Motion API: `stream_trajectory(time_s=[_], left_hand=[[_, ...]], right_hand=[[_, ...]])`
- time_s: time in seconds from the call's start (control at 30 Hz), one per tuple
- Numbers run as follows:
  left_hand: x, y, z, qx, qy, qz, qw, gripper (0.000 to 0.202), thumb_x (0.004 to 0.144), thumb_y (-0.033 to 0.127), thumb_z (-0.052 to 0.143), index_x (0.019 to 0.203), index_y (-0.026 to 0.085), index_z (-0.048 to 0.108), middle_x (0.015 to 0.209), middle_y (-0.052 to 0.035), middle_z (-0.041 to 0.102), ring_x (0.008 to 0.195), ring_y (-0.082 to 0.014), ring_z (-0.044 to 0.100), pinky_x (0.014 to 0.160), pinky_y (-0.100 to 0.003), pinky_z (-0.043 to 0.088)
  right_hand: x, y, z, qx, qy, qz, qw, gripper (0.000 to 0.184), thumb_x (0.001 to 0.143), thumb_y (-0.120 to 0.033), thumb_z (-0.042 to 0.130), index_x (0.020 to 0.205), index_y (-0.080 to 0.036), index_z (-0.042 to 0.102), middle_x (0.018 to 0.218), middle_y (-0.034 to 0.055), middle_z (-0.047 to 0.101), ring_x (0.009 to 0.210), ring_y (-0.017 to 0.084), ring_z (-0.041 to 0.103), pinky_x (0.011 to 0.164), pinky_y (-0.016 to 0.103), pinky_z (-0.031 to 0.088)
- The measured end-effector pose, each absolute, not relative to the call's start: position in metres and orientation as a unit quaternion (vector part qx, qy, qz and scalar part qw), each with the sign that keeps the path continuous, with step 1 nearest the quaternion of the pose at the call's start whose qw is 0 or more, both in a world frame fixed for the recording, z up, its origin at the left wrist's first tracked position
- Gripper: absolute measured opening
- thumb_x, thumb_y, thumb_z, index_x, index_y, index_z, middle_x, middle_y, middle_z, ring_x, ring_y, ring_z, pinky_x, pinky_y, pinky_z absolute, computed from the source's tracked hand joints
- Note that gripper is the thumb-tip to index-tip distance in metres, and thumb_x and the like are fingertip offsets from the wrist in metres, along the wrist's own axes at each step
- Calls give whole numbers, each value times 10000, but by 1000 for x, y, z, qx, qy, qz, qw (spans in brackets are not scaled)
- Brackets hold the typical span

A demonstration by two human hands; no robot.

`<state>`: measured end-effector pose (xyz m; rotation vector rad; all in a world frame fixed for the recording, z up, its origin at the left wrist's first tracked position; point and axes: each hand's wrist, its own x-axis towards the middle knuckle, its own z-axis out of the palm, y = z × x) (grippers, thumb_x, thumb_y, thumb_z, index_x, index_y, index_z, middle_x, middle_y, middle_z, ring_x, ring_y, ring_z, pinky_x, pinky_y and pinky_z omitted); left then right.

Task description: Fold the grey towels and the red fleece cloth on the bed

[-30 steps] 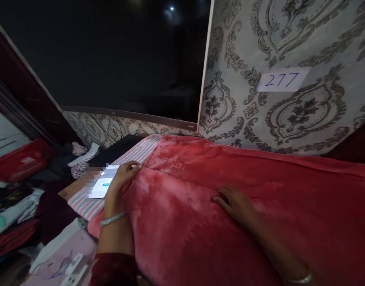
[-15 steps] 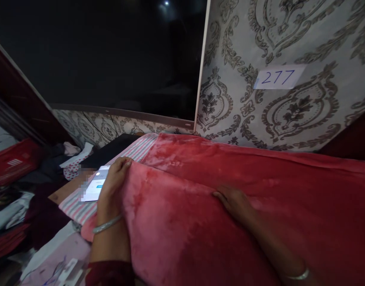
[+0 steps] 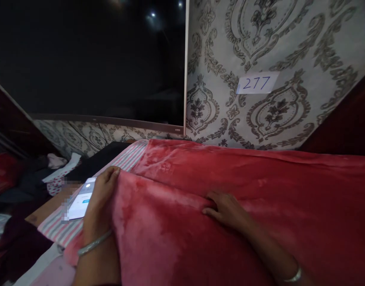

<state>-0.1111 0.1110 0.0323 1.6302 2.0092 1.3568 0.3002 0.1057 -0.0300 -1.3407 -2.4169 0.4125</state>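
A plush red-and-pink blanket is spread in front of me, with a near layer folded over a far one. My left hand is closed on the left corner of the upper layer, its fingertips pinching the fabric. Farther right, my right hand has the same layer's folded edge between thumb and fingers. Beneath the blanket at the left shows a cloth with pink, grey and white stripes. A lit phone lies on those stripes, partly hidden by my left wrist.
Behind stands a large dark television screen. The patterned wall carries a paper label reading 277. Clothes and a spotted cloth are piled at the left, beside a flat black item.
My view has shifted, so the scene sits farther left. The right hand's thumb and fingers have moved farther apart at the blanket's edge. My left hand keeps its hold on the corner.
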Motion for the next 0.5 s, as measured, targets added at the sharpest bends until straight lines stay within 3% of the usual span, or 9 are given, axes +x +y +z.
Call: stream_trajectory(time_s=[0.1, 0.2, 0.4, 0.5], left_hand=[[-113, 114, 32, 562, 702, 431, 72, 236, 827, 433, 471, 799, 229, 585, 752, -5, 619, 757, -207, 586, 714, -306, 462], [-113, 116, 33, 554, 713, 429, 33, 221, 838, 392, 436, 826, 224, 579, 805, -27, 642, 800, -219, 602, 769, -330, 461], [-111, 114, 33, 517, 730, 441, -74, 256, 889, 376, 377, 875, 212, 573, 818, -66, 641, 790, -236, 604, 736, -351, 438], [-110, 112, 29, 485, 735, 453, -142, 313, 936, 377, 322, 896, 202, 579, 800, -79, 626, 762, -240, 595, 695, -355, 416]], right_hand=[[299, 108, -31, -461, -857, 135, 184, 115, 957, -284, 582, 958, -204, 664, 944, 55, 700, 858, 206, 647, 721, 281, 413], [299, 111, -30, -444, -860, 104, 229, 208, 980, -301, 549, 817, -200, 630, 839, 41, 667, 773, 182, 620, 681, 267, 398], [301, 102, -14, -388, -861, 34, 327, 368, 1023, -375, 451, 724, -193, 565, 725, 31, 598, 652, 146, 543, 616, 259, 334], [299, 94, -5, -396, -864, 46, 306, 326, 1003, -380, 485, 761, -187, 588, 745, 35, 610, 669, 149, 549, 620, 258, 327]])
